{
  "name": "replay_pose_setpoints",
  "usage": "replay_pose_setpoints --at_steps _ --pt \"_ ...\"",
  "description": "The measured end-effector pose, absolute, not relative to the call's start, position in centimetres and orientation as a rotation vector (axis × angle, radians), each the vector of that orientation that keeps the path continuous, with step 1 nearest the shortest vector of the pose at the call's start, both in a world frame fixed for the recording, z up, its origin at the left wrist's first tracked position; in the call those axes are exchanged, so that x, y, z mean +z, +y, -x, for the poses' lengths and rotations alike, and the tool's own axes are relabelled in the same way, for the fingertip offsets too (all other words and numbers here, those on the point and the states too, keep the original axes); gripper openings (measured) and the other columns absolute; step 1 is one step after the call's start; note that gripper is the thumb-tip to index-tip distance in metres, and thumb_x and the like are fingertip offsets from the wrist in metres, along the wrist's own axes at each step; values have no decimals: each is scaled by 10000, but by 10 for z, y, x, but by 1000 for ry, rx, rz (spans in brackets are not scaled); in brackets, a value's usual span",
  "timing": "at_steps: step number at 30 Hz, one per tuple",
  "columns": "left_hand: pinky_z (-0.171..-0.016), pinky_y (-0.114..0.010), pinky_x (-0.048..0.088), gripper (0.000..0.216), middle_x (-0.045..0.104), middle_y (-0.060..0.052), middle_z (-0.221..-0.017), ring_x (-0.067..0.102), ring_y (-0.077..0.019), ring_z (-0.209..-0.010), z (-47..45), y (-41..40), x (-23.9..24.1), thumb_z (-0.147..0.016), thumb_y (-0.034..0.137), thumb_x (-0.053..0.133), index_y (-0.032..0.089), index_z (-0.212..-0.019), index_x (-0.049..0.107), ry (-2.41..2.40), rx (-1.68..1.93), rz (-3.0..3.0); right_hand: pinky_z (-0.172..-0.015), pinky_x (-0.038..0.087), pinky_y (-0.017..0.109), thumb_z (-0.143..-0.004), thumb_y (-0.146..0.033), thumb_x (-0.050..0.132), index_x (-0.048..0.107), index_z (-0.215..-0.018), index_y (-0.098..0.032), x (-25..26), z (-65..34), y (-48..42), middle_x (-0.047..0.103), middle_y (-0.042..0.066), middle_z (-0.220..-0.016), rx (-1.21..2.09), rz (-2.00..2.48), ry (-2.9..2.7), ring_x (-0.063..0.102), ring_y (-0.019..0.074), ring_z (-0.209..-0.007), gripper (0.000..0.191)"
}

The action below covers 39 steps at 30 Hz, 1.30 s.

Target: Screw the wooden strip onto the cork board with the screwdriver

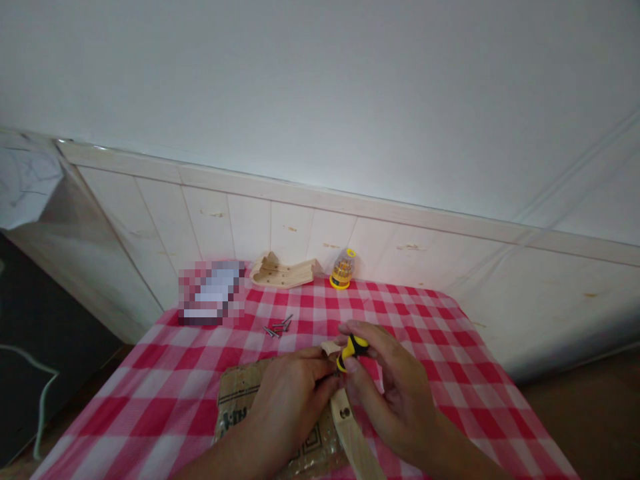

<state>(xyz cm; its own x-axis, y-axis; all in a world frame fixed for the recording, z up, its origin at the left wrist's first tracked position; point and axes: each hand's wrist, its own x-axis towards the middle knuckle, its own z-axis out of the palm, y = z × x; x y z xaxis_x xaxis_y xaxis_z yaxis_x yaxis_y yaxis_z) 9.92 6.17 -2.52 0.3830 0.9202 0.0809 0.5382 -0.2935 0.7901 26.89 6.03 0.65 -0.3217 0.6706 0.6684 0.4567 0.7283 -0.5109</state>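
My right hand (390,387) is closed round a small yellow and black screwdriver (351,350), its tip pointing down at a long wooden piece (353,433). My left hand (293,393) is closed in a pinch beside the tool's tip, over the near end of that wooden piece; what the fingertips pinch is too small to make out. The wooden piece has a round hole and lies across a brown cardboard sheet (240,393) on the red and white checked tablecloth (165,373).
Several loose screws (279,327) lie on the cloth beyond my hands. At the table's far edge rest a drilled wooden part (283,272) and a clear, yellow-based bit holder (343,269). A blurred patch (210,293) sits far left. A white panelled wall stands behind.
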Motion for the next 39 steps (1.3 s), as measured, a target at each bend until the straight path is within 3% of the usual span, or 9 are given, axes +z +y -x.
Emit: replay_pose_setpoints --at_steps 4,11,21,27,31,39 --pt "-792 -262 486 233 758 -15 -1007 696 -188 -897 -100 62 -23 -918 231 556 258 -978 779 1262 702 -1941 -844 627 328 -912 -91 547 515 -1332 -270 5 -270 58 699 88 -1156 402 903 -1920 724 204 -1002 458" --pt "-737 -258 471 252 751 -18 -926 683 -180 -820 -99 63 -25 -932 253 533 242 -911 784 1301 668 -1930 -806 636 348 -871 -76 621 551 -1291 -265 -7 -271 60 697 91 -1082 322 878 -1852 720 223 -985 466" --pt "-742 -256 458 239 750 -2 -954 681 -176 -838 -99 63 -25 -914 237 549 264 -961 782 1295 656 -1937 -663 627 294 -840 -128 692 564 -1223 -262 -12 -270 67 675 53 -983 118 915 -1758 703 174 -769 426" --pt "-724 -256 449 241 746 -6 -922 678 -172 -811 -98 63 -25 -925 255 546 244 -884 784 1310 652 -1938 -781 613 278 -876 -111 657 563 -1263 -266 3 -269 64 722 46 -1006 151 817 -1961 712 179 -885 427" --pt "-702 -248 443 240 746 -11 -917 679 -164 -802 -99 63 -24 -929 251 546 235 -902 783 1294 659 -1946 -859 600 282 -908 -84 555 529 -1330 -239 15 -270 59 715 76 -1128 238 815 -2051 709 179 -993 450" --pt "-701 -247 452 235 750 1 -914 681 -160 -799 -99 63 -25 -925 252 548 253 -928 784 1306 649 -1938 -836 616 322 -902 -70 570 516 -1346 -263 1 -271 60 688 88 -1136 308 877 -1926 702 204 -1026 487"
